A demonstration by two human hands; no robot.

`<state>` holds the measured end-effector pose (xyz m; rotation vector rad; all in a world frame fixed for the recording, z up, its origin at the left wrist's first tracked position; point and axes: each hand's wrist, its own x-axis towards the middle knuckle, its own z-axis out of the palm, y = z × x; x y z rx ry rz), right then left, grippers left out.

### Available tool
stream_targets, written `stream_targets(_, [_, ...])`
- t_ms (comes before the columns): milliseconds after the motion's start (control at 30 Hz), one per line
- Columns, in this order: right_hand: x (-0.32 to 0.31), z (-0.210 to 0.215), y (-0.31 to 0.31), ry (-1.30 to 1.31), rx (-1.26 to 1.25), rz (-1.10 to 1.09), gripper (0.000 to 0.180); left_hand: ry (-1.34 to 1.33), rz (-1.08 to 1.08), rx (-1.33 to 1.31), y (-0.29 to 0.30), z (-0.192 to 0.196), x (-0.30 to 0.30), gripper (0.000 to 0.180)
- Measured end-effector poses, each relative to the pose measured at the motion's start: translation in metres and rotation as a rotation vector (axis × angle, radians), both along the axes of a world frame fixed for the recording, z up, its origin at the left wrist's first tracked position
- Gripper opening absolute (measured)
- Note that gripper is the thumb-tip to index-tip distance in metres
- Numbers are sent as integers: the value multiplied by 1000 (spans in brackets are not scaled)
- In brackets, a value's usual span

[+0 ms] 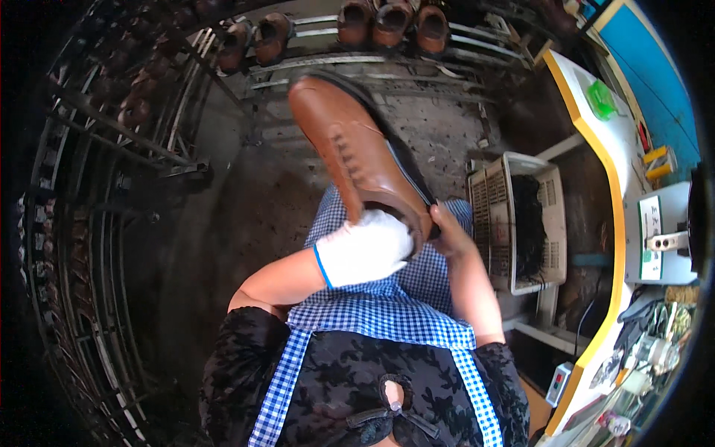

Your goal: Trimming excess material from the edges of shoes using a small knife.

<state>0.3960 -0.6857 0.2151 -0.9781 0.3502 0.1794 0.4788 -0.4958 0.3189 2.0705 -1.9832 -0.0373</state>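
A brown leather shoe (339, 130) with a dark sole is held up in front of my lap, its toe pointing away and to the left. Empty lace holes run down its front, and no lace shows in them. My left hand (369, 247), in a white glove with a blue cuff edge, reaches into the shoe's opening; its fingertips are hidden inside. Bare, my right hand (453, 235) grips the heel from the right, the thumb on the back edge and the other fingers mostly out of sight. Beneath both hands lies a blue-and-white checked apron (380, 305).
Several brown shoes (354, 22) stand on a metal rack (320, 59) at the far side. More racks (134, 145) line the left. On the right are a pale plastic crate (510, 276) with dark contents and a yellow-edged workbench (599, 138) carrying a grey machine (670, 242) and clutter.
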Motion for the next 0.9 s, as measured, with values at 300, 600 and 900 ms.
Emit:
stream_targets(300, [-6,-35,32,17,416,-187,45,524,612,-1069,14,29,52,59])
stream_targets(600, [9,-72,4,101,-218,-176,29,1010,628,-706,8,41,64,63])
stream_targets(900, [7,120,-9,-635,-1136,-241,30,778,371,-305,8,50,67,57])
